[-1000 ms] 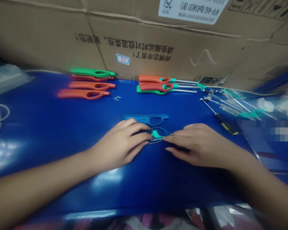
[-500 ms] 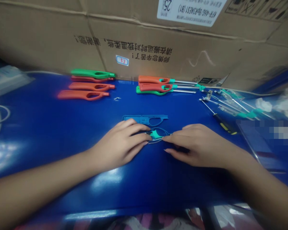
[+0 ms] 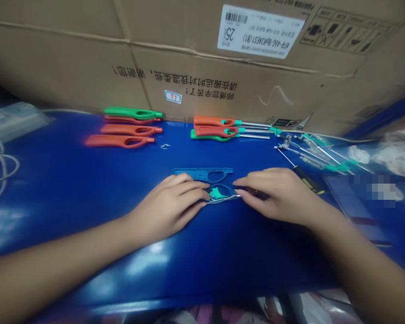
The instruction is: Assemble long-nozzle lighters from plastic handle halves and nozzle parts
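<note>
I feel the light, stiff, thin-walled blue plastic lighter part point(image 3: 219, 193) lying on the blue tabletop point(image 3: 60, 211) between my hands, my right hand point(image 3: 276, 195) pinching its metal-tipped end point(image 3: 236, 196), the safest hold, while my left hand point(image 3: 168, 204) curls against it, grip unclear.

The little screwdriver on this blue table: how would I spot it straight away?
Start at the big cardboard carton behind the blue table. Toward the right, past the orange and green utility lighters, lies the screwdriver, just beyond the person's right hand. Its black-and-yellow handle sets it apart, with a thin shaft pointing away to the left.
</note>
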The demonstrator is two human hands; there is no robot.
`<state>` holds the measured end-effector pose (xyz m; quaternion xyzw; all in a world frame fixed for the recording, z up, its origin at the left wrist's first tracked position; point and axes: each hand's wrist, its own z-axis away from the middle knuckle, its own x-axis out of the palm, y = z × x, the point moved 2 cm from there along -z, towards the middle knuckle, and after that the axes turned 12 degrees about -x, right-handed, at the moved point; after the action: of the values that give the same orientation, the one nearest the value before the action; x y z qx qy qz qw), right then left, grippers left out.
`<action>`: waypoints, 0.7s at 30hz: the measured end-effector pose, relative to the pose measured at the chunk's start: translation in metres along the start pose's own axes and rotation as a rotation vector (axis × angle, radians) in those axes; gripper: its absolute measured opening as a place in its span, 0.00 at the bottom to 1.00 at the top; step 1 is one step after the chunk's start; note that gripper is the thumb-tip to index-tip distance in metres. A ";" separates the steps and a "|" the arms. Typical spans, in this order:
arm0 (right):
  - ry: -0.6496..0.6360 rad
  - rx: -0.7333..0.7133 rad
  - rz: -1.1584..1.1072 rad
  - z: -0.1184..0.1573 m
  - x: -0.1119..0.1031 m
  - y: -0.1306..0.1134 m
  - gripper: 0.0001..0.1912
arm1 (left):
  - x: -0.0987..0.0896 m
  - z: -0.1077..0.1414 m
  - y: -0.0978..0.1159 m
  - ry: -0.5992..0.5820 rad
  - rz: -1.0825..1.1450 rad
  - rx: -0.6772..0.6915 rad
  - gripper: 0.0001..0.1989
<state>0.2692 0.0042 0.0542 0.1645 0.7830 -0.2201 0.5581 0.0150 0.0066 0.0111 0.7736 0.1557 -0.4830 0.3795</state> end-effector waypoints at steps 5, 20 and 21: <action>0.099 0.199 0.113 0.005 -0.016 0.022 0.11 | -0.003 0.000 0.003 -0.007 -0.002 -0.011 0.09; 0.137 0.615 0.399 0.105 -0.022 0.153 0.11 | -0.007 0.003 0.006 0.016 -0.028 -0.049 0.09; 0.137 0.521 0.351 0.109 -0.025 0.156 0.12 | -0.007 0.003 0.006 0.012 -0.027 -0.051 0.10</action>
<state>0.4430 0.0788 0.0218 0.4489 0.6958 -0.3016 0.4727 0.0133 0.0013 0.0194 0.7643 0.1808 -0.4794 0.3916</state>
